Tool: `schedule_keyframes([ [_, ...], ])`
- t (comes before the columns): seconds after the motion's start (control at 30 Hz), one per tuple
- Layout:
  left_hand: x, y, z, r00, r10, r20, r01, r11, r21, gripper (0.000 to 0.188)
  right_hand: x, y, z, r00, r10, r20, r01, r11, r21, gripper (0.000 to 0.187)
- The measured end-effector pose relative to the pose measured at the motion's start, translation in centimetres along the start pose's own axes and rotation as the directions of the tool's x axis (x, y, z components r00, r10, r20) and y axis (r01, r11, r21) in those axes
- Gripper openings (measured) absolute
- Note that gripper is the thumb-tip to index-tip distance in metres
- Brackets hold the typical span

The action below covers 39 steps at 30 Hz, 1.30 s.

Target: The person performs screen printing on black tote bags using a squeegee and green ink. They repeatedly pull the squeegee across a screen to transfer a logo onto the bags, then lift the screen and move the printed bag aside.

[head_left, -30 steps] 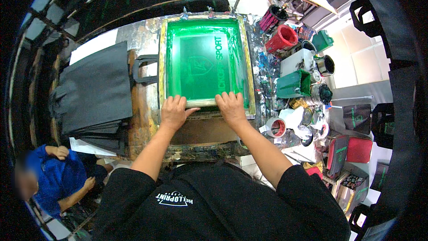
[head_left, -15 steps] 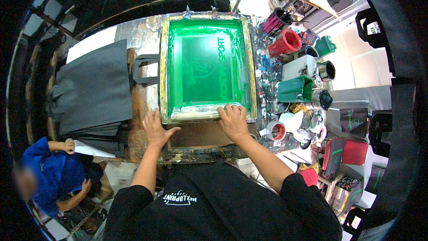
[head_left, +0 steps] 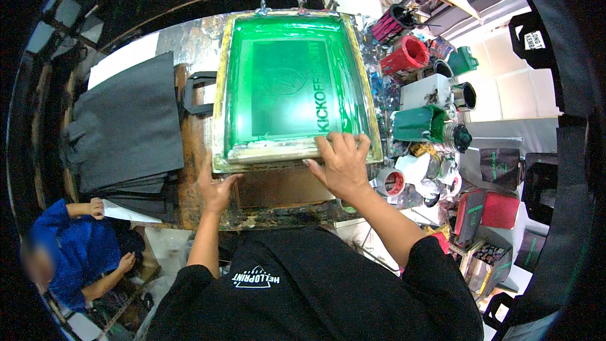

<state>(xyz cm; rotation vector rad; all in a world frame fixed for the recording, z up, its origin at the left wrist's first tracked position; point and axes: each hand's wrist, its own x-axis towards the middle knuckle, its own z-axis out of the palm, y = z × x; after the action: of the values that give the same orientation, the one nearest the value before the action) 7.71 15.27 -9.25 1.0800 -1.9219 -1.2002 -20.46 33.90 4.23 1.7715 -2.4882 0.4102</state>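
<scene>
One screen (head_left: pixel 290 85) higher, two hands (head_left: pixel 216 191) (head_left: pixel 344 165)

Wearer's left hand (head_left: pixel 216 191), one; wearer's right hand (head_left: pixel 344 165), one. Green-inked screen frame (head_left: pixel 223 88), one. Pale bar (head_left: pixel 274 149), one. Metal clamps (head_left: pixel 262 6), at least two. Stack of black bags (head_left: pixel 129 120), one; overlapping bags uncountable. Red bucket (head_left: pixel 404 57), one. Black-and-pink bucket (head_left: pixel 390 24), one. Green containers (head_left: pixel 413 125), two. White-and-red roll (head_left: pixel 394 183), one. Co-worker in blue (head_left: pixel 85 252), one; co-worker's hands (head_left: pixel 97 208), two.
</scene>
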Motion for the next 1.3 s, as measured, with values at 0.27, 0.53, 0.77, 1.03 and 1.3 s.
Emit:
schedule_keyframes([
  [0.27,9.9,17.2,-0.7,0.949,0.108,-0.297,-0.211,0.917,-0.34,0.067,13.3,1.5,-10.7,0.872,-0.181,-0.456,0.098,0.975,-0.199,0.047],
  [0.53,11.2,1.9,2.7,0.973,0.201,-0.116,-0.141,0.909,0.393,0.095,19.0,3.0,-14.0,0.844,-0.157,-0.513,0.074,0.981,-0.179,0.064],
  [0.77,4.8,-1.3,6.0,0.971,-0.214,-0.106,0.23,0.723,0.652,0.078,20.4,3.3,-15.0,0.859,-0.147,-0.491,0.068,0.982,-0.176,0.067],
  [1.03,6.4,-0.1,5.9,0.984,-0.155,-0.087,0.175,0.756,0.631,0.056,20.3,3.5,-14.5,0.829,-0.162,-0.535,0.077,0.981,-0.178,0.065],
  [1.3,12.5,11.1,0.0,0.989,-0.053,-0.136,0.075,0.985,0.158,0.031,20.0,3.6,-14.3,0.815,-0.17,-0.553,0.098,0.983,-0.157,0.063],
])
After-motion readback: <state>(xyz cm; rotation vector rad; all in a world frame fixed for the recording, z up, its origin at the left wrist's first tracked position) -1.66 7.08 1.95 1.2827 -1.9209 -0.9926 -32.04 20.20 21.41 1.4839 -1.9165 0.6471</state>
